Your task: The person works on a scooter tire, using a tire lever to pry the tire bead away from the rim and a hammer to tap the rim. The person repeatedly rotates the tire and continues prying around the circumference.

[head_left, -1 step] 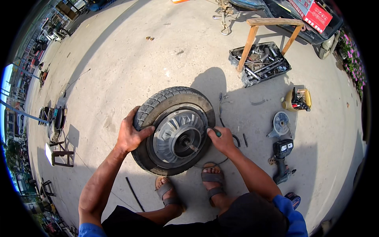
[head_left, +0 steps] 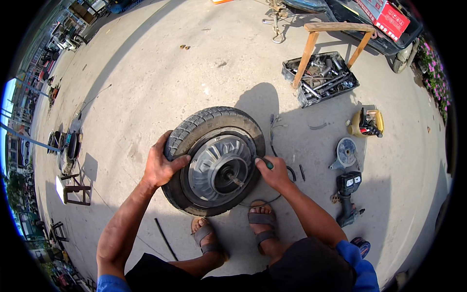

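Observation:
A wheel with a black treaded tyre (head_left: 214, 117) and a finned grey metal hub (head_left: 206, 168) leans tilted in front of my feet, its axle (head_left: 234, 179) pointing up toward me. My left hand (head_left: 164, 163) grips the tyre's left side, thumb on the sidewall near the rim and fingers over the tread. Closed around a green-handled tool (head_left: 268, 164), my right hand (head_left: 276, 173) is at the wheel's right side. The tool's thin front end meets the rim edge; its exact tip is too small to make out. A black cable (head_left: 275, 148) runs on the ground beside the wheel.
At the right lie a wooden-handled tool crate (head_left: 318, 100), a cut yellow container (head_left: 359, 127) of tools, a round metal plate (head_left: 346, 152) and a cordless impact wrench (head_left: 346, 202). A dark rod (head_left: 165, 238) lies near my left foot. A small stool (head_left: 73, 190) stands left.

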The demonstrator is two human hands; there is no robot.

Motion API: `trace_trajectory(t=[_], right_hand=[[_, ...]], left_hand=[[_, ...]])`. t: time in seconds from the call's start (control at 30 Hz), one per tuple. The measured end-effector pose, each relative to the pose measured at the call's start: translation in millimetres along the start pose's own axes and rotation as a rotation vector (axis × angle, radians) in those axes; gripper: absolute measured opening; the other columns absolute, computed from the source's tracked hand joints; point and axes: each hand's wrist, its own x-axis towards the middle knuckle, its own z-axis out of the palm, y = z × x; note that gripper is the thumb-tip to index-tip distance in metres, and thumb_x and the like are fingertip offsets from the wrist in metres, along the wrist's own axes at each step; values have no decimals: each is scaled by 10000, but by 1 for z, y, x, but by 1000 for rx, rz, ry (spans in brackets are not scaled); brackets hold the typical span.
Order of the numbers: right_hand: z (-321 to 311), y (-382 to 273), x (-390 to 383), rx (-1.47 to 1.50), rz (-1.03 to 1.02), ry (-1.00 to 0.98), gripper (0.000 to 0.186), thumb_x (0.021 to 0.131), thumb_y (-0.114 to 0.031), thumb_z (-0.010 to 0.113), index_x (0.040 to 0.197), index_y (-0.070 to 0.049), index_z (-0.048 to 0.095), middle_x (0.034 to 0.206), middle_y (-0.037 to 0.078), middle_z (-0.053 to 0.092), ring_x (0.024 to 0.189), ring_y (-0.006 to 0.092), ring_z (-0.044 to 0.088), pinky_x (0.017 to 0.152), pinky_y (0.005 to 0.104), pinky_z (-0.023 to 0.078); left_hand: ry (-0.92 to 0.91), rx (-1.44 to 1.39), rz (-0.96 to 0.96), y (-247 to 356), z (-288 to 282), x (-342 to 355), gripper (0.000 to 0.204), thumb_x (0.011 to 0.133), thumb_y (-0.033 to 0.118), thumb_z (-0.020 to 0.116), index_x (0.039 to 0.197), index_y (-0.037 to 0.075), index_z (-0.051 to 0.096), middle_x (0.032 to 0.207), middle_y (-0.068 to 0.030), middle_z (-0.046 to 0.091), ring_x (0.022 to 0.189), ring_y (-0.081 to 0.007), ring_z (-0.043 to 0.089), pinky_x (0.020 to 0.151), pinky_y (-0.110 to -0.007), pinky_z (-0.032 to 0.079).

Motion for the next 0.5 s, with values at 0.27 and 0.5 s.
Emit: trace_trajectory(t=[0.27, 0.5], right_hand=[[-22, -14, 14, -184, -163, -91, 426, 918, -371, 693, 715, -2, 629, 649, 207, 625, 638, 417, 630, 602, 508, 455], [-22, -12, 25, -559, -338, -259, 397, 891, -397, 718, 769, -26, 646, 757, 188, 682, 746, 411, 673, 656, 520, 519]], left_hand=[[-6, -42, -25, -19, -8, 9, 862, 746, 162, 878, 1439, -131, 458, 1258, -223, 688, 1175, -266, 661, 1071, -384, 492], [-12, -41, -29, -28, -11, 14, 848, 746, 192, 888, 1420, -127, 483, 1239, -217, 696, 1157, -269, 664, 1059, -385, 496]])
